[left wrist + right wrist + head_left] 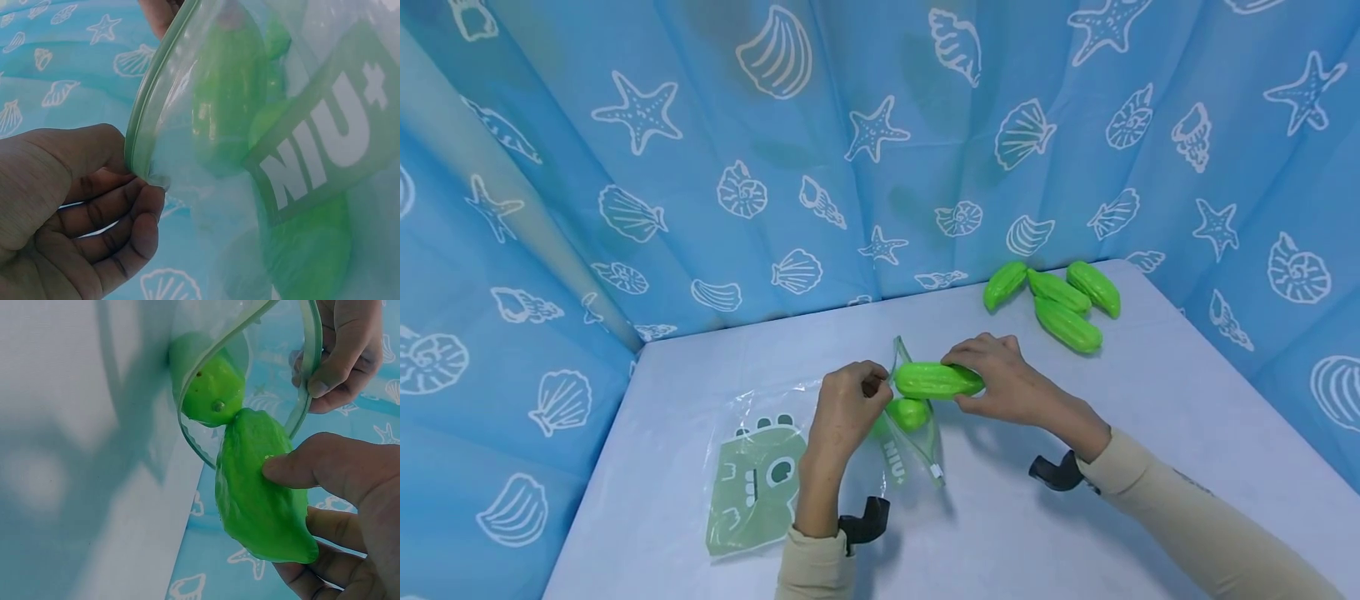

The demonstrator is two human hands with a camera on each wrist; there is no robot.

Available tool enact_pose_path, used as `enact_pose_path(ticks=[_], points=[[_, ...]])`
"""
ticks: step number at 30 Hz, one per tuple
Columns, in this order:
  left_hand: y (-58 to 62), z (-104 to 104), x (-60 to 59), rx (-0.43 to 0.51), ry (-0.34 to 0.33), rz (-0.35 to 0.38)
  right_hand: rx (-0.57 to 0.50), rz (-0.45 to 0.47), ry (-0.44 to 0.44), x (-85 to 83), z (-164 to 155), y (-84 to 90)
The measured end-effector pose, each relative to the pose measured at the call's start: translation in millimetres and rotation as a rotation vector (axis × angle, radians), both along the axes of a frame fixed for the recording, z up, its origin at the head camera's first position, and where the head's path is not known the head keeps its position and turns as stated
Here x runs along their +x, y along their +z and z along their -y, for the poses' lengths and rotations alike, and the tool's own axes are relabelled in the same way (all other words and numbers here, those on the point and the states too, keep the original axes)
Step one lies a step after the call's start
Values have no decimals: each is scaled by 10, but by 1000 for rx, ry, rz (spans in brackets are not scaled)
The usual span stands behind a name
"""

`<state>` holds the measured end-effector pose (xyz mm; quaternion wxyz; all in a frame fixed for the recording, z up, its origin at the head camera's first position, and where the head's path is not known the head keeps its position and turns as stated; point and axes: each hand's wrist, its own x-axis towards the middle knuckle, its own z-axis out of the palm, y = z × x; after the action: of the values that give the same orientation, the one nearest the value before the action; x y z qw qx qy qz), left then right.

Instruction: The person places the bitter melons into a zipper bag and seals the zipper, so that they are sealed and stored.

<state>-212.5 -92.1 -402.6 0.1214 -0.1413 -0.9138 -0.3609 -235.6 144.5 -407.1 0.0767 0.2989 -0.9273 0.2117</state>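
The table [1150,433] ends at a curtain [700,167] along its far edge and both sides, with bare room at 3 o'clock of the hands. The left hand [842,408] pinches the rim of the open bag [760,475], wrist bent up. The right hand [1007,379], reaching in from 4 o'clock, grips a green gourd [936,380] at the bag's mouth; another gourd [908,412] lies inside. Four loose gourds [1060,304] lie at 1 o'clock.
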Motion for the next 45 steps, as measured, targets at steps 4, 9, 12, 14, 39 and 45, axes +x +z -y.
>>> enact_pose_path(ticks=[4, 9, 12, 14, 39, 45], points=[[-11, 3, -1, -1, -2, -12, -9, 0, 18, 13, 27, 9], [-16, 7, 1, -1, 5, -13, -24, -2, 43, 3, 79, -16], [-16, 7, 6, 3, 5, -14, -22, 6, 51, -7, 107, -42], [-20, 5, 8, 4, 3, -17, -24, 15, 59, -10, 128, -50], [-11, 4, 9, 29, -28, -18, -5, 46, 81, -51, 381, -157], [-4, -3, -7, 7, -27, -27, -25, 45, 75, -56, 429, -184]])
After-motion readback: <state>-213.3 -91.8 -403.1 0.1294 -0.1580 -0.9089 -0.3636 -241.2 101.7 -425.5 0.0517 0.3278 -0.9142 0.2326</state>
